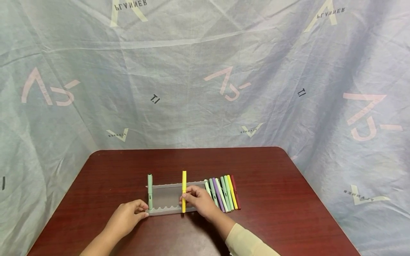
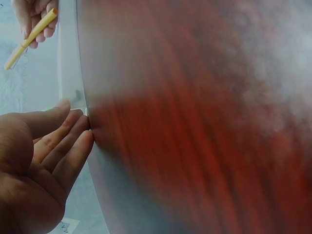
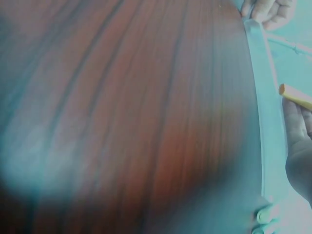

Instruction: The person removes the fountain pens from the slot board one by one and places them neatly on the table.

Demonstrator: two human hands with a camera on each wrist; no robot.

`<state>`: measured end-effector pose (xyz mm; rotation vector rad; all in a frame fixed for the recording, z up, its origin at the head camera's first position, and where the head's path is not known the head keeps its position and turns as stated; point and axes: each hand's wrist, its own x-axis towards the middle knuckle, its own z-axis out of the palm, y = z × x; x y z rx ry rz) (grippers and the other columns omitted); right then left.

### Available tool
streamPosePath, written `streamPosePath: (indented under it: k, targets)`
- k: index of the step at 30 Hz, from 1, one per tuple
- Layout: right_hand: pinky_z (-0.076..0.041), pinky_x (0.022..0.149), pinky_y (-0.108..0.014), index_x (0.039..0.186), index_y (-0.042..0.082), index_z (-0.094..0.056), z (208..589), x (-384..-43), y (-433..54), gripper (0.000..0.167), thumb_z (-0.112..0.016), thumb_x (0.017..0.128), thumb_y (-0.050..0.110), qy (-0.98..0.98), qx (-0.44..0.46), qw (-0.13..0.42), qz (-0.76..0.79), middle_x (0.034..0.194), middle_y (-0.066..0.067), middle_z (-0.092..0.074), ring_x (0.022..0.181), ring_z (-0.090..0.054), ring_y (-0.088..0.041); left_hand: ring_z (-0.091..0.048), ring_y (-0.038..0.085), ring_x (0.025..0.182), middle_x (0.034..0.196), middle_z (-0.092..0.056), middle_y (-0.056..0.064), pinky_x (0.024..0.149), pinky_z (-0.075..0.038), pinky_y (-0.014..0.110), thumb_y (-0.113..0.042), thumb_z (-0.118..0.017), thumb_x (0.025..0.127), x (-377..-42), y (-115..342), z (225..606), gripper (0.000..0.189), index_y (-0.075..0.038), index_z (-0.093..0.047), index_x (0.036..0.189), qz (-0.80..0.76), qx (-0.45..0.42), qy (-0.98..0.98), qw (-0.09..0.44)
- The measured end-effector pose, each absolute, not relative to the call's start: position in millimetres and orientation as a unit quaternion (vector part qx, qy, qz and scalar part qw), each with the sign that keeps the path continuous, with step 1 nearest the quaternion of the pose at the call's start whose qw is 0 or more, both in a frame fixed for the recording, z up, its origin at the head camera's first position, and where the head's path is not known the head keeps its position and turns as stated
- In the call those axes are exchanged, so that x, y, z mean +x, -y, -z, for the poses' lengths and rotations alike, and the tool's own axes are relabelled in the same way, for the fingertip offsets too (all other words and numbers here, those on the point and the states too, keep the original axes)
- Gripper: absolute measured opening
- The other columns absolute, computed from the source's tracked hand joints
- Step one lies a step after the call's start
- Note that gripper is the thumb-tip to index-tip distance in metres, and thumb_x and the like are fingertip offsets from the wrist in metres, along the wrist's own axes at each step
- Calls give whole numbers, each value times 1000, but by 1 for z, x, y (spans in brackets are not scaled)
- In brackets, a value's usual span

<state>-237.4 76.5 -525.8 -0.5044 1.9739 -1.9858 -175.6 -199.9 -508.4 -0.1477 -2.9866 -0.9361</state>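
A pale translucent pen rack (image 1: 169, 212) with notched long edges lies across the table. My left hand (image 1: 129, 215) pinches its near left corner between thumb and fingers; in the left wrist view this hand (image 2: 44, 156) is at the rack's end. A green pen (image 1: 150, 192) rests across the rack's left end. My right hand (image 1: 200, 202) holds a yellow pen (image 1: 184, 185) between thumb and fingers, over the rack's middle. This pen (image 2: 31, 39) also shows in the left wrist view; whether it touches the notches cannot be told.
At the rack's right end, several pens lie side by side: white, green, a purple pen (image 1: 218, 195), a yellow pen (image 1: 233, 192) and a dark red pen (image 1: 236, 192). The dark red wooden table (image 1: 112, 170) is backed by a printed cloth (image 1: 192, 117).
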Motion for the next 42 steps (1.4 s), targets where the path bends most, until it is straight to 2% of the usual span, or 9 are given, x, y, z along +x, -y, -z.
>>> streamPosePath:
  k: [20,28,36,42]
  targets:
    - [-60,82,-40,111,-16,-53,524,-240,-125,27,-58,99,8,-695,-160,136,688,106,-38,-62,98,-67,-47,-69,14,87,84,-71,-13,80,-55,42,-18,-79,81,-176,199,512,16,-26,-68,89,300,-39,953,7]
    - [-60,80,-37,112,-13,-55,520,-241,-141,27,-58,99,11,-712,-146,136,673,107,-36,-63,98,-67,-45,-69,14,87,84,-72,-12,81,-55,43,-18,-79,81,-177,198,511,15,-25,-68,89,300,-39,953,7]
    - [-59,82,-42,115,-17,-52,517,-244,-162,31,-58,99,10,-710,-136,129,679,109,-38,-61,100,-65,-50,-69,16,88,85,-72,-12,81,-55,44,-18,-79,82,-176,199,510,15,-25,-69,90,299,-36,953,-3]
    - [-60,79,-44,118,-16,-54,514,-252,-189,37,-60,98,15,-738,-119,105,656,108,-36,-63,97,-66,-45,-69,15,88,84,-72,-12,81,-55,44,-18,-79,82,-176,199,509,15,-24,-69,90,298,-35,954,-4]
